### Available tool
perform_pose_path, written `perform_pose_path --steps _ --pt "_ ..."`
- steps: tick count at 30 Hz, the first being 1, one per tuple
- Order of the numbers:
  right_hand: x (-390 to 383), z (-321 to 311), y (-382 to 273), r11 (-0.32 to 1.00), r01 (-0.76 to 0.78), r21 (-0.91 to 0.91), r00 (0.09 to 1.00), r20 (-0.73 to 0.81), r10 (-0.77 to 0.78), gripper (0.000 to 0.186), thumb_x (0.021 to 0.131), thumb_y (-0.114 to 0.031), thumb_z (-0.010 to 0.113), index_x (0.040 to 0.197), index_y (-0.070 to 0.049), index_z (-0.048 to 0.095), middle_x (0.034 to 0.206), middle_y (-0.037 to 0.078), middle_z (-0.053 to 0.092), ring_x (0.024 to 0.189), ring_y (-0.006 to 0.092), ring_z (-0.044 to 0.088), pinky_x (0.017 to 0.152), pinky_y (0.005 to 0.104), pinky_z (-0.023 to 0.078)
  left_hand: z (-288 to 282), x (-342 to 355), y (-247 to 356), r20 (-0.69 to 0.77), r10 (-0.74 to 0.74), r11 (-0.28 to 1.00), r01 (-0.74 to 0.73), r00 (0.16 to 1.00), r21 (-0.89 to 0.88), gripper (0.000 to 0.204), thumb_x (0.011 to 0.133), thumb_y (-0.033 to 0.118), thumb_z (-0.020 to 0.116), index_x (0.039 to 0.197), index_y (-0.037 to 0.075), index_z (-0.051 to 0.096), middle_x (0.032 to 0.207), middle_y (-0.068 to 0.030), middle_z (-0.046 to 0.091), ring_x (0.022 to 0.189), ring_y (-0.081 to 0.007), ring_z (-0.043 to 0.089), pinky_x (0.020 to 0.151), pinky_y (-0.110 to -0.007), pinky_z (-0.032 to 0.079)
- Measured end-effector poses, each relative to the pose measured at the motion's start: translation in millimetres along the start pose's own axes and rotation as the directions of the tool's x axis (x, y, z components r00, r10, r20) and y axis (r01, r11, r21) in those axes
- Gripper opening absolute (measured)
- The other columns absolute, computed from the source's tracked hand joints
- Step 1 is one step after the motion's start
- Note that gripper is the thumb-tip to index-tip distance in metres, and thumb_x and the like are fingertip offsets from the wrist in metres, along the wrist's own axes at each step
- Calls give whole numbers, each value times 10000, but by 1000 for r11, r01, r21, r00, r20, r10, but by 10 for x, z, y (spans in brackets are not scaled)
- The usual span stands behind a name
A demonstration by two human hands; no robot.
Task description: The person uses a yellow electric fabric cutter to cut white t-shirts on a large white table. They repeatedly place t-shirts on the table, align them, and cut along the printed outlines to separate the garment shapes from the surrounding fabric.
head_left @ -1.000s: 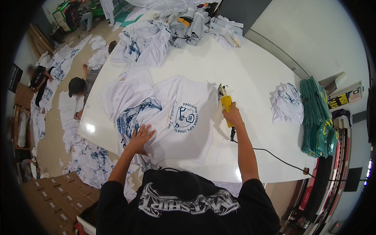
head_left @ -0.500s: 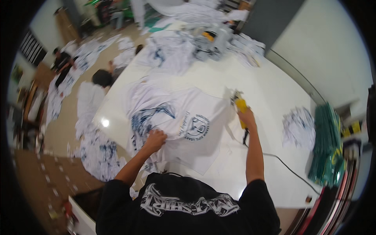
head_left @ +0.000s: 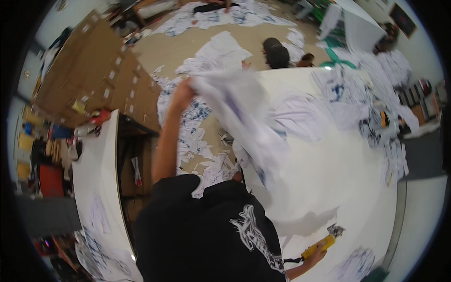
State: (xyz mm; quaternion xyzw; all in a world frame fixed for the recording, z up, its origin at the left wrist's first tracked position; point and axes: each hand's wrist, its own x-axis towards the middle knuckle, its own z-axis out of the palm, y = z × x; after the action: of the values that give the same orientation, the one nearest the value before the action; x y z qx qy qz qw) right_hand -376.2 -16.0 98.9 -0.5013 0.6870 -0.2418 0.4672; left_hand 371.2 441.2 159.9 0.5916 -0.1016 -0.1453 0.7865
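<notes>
Swinging up and out to the person's left, the left hand [head_left: 182, 89] is closed on one edge of a white shirt [head_left: 244, 122], soft thin cloth with dark blue print, smeared by motion so the print cannot be read as a shape. The shirt hangs from that grip in a loose sheet that trails down to the right over the near edge of the white bench [head_left: 338, 188], smooth and glossy, its rim bent by the lens. Low at the picture's bottom the right hand [head_left: 315, 256] is wrapped around a yellow cutter [head_left: 320, 243], a hard slim tool with a grey metal head pointing away and a black cord at its tail; it lies on the bench, well apart from the shirt. The person's black top hides the right forearm. More printed shirts [head_left: 376, 113] heap at the far side, and cloth scraps [head_left: 202, 150] litter the floor. Brown cardboard boxes [head_left: 98, 70] stand to the left.
</notes>
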Motion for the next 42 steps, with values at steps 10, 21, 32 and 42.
perform_pose_path --steps 10,21,32,42 --pt "-443 369 -227 985 -74 153 989 -113 92 463 953 -312 676 1246 -17 472 877 138 599 642 251 667 494 373 563 -1275 771 -690 -472 601 708 -155 645 689 278 1016 72 538 1243 -48 644 1177 -147 716 987 -272 693 902 -395 550" --pt "-945 496 -376 974 -62 217 985 -146 96 347 974 -233 648 1186 -20 474 820 124 595 585 236 662 486 363 563 4108 946 -2757 -56 -144 147 77 988 986 1004 875 662 637 1584 10 354 1604 -325 316 1489 -513 260 1155 -697 235" --pt "-1868 -471 570 912 -74 404 845 -460 272 383 963 -243 657 1231 -14 506 880 121 605 623 232 665 524 362 575 6904 -1240 -3588 753 -558 367 -918 -349 -154 1225 632 665 855 1606 96 377 1712 -190 249 1598 -400 148 1224 -699 115" --pt "-1851 -1112 832 888 -123 444 739 -555 380 385 940 -177 676 1242 -1 516 927 118 633 664 210 671 569 359 577 7131 -3965 -4137 937 -193 304 -926 -292 -226 924 876 601 689 1616 142 380 1712 -150 245 1609 -374 113 1245 -683 87"
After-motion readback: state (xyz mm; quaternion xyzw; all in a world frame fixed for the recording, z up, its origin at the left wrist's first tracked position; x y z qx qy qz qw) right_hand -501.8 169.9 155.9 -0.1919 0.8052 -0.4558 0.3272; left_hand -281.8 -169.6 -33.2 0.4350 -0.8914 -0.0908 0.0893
